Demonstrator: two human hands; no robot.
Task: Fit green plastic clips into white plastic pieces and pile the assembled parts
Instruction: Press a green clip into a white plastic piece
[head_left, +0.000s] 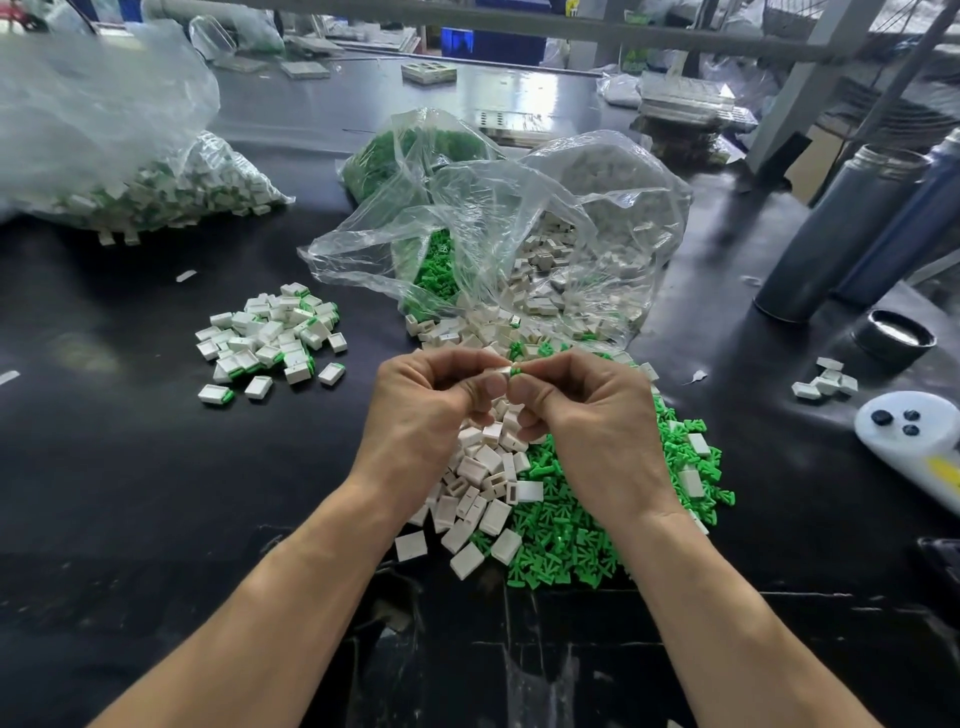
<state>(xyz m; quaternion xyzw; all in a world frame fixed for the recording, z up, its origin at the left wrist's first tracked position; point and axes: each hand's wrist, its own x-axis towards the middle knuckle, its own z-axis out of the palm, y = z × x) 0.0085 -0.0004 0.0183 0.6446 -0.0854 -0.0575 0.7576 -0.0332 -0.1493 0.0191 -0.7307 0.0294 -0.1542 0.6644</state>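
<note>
My left hand (431, 410) pinches a small white plastic piece (501, 371) at its fingertips. My right hand (587, 415) pinches a green clip (516, 370) against the open end of that piece, above the table's middle. Under my hands lies a heap of loose white pieces (483, 483), with a heap of loose green clips (582, 540) to its right. A pile of assembled white-and-green parts (270, 338) sits to the left on the black table (130, 493).
An open clear bag (519, 244) spilling white pieces and green clips lies behind my hands. A larger bag of assembled parts (156, 192) is far left. Two dark cylinders (841, 228), a black lid (896, 338), a few white pieces (826, 382) and a white device (914, 431) occupy the right.
</note>
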